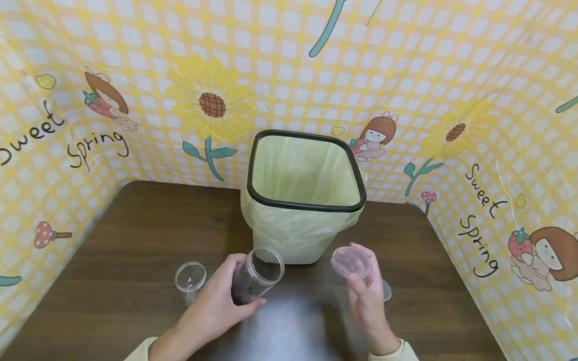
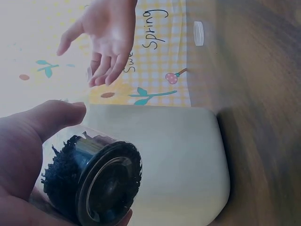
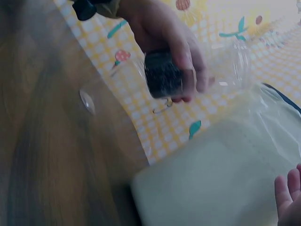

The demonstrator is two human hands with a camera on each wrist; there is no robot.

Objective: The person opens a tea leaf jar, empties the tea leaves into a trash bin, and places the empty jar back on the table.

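My left hand (image 1: pixel 212 303) grips a clear jar (image 1: pixel 256 281) around its side. The jar is uncovered and leans with its mouth toward the bin. Dark, shredded-looking stuff (image 2: pixel 63 172) lies at the jar's base in the left wrist view; I cannot tell what it is. In my right hand (image 1: pixel 367 301) a round clear lid (image 1: pixel 349 261) is pinched between thumb and fingers, apart from the jar. Just beyond both hands stands a trash bin (image 1: pixel 284 243) with a pale yellow liner and a black rim ring (image 1: pixel 307 206).
A second clear jar (image 1: pixel 190 278), uncovered, stands upright left of my left hand. Another clear lid (image 1: pixel 386 291) lies on the dark wooden table (image 1: pixel 135 250) behind my right hand. Yellow checked cloth (image 1: pixel 289 75) walls the table at the back and sides.
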